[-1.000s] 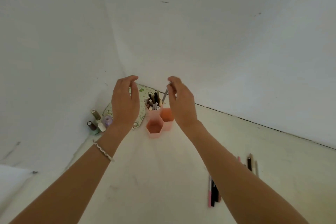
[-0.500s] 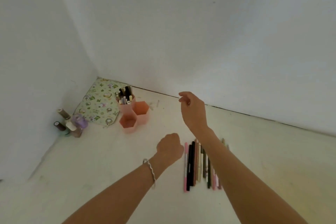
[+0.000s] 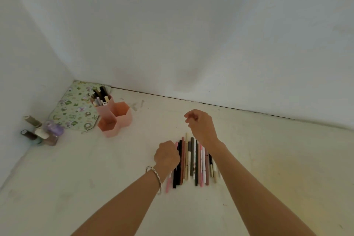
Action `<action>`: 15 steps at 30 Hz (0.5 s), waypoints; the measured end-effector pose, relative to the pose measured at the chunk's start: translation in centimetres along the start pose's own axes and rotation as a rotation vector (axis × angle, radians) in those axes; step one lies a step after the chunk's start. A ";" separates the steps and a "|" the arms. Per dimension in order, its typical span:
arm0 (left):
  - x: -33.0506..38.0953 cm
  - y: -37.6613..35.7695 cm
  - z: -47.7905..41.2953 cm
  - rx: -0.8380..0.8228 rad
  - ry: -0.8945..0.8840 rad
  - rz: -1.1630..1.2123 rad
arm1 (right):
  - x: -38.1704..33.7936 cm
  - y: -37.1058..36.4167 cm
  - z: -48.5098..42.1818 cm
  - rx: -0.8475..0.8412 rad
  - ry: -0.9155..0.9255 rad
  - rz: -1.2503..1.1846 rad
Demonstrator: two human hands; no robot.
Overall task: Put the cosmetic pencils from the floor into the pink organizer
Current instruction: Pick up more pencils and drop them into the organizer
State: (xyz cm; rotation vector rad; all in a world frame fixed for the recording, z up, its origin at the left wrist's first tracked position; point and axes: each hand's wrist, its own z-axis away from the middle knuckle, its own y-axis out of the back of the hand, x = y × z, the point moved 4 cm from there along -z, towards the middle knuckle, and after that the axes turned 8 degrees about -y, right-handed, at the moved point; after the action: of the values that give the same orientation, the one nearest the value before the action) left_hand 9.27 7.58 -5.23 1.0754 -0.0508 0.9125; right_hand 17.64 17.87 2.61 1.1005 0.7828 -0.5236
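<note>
Several cosmetic pencils (image 3: 192,161) lie side by side in a row on the pale floor. My left hand (image 3: 166,156) rests at the row's left end, fingers curled around the pink pencil (image 3: 168,184) there. My right hand (image 3: 201,126) hovers over the far ends of the pencils, fingers loosely bent and holding nothing. The pink organizer (image 3: 112,132) stands to the far left near the corner. It has three hexagonal cells. The back cell holds several pencils (image 3: 99,97) upright; the other two look empty.
A floral pouch (image 3: 74,109) lies in the corner behind the organizer. A few small bottles (image 3: 42,132) stand against the left wall. White walls close the space on the left and at the back.
My right hand left a pencil in the organizer's back cell and came back over the row. My left hand dropped from beside the organizer onto the row's left end.
</note>
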 end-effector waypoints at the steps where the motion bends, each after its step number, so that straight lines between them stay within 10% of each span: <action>1: -0.1 0.5 -0.1 0.004 -0.009 0.037 | 0.1 0.0 -0.1 0.003 0.004 0.004; 15: -1.5 11.6 0.6 0.457 -0.347 0.544 | 2.1 -7.2 2.3 -0.222 0.007 0.752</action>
State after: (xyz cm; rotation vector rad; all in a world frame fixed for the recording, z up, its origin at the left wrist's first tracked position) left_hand 0.89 8.03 2.91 1.6854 -0.4595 1.2465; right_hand 14.47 13.03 -2.66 1.0941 0.3710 0.1982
